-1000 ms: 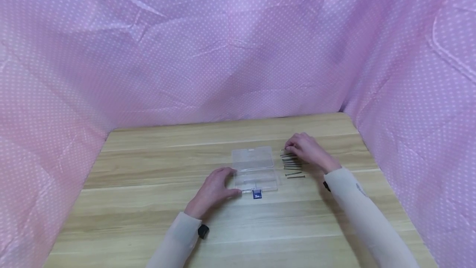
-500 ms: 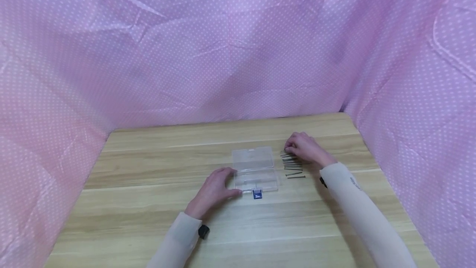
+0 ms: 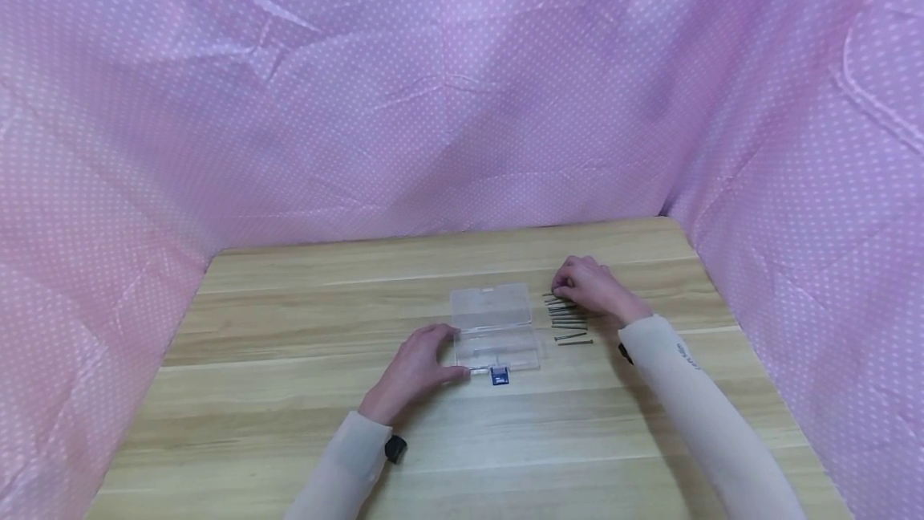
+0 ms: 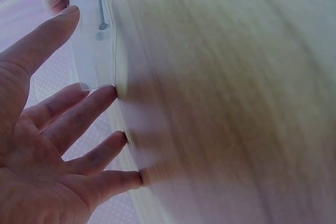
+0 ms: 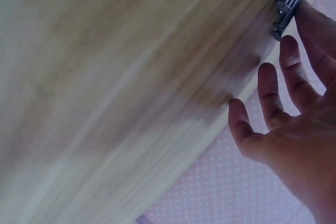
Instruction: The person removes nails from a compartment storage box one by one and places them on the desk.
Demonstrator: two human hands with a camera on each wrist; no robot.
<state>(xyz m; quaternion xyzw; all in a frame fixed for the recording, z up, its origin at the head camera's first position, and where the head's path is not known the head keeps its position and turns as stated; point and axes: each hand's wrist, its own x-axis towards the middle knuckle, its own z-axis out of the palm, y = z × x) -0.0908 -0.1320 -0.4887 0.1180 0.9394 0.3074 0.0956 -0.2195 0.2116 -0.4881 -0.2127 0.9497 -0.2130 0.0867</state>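
Left hand rested flat against the near-left corner of the clear plastic box, fingers straight and relaxed, steadying it rather than gripping; the left wrist view showed the fingertips touching the box wall, 1 nail already lying inside. Right hand sat over the far end of the row of nails, just right of the box; the head view showed its fingers bent down onto the topmost nails, but whether 1 was actually pinched could not be told, since the fingertips hid the contact, and the right wrist view showed the fingers spread and only near the nail heads. Judgement: to pick cleanly, take 1 nail from the end of the row, roll it clear of its neighbours with a fingertip, pinch it mid-shaft, and keep the left hand pressing so the light box does not slide. Box: transparent, thin-walled, rectangular, lid hinged open away from the person, small blue latch at the near edge beside the left thumb. Nails: slim dark-grey metal, round flat heads, laid roughly parallel. Table: pale wood-grain laminate, smooth. Behind and to both sides of the hands hung pink dotted cloth, creased.
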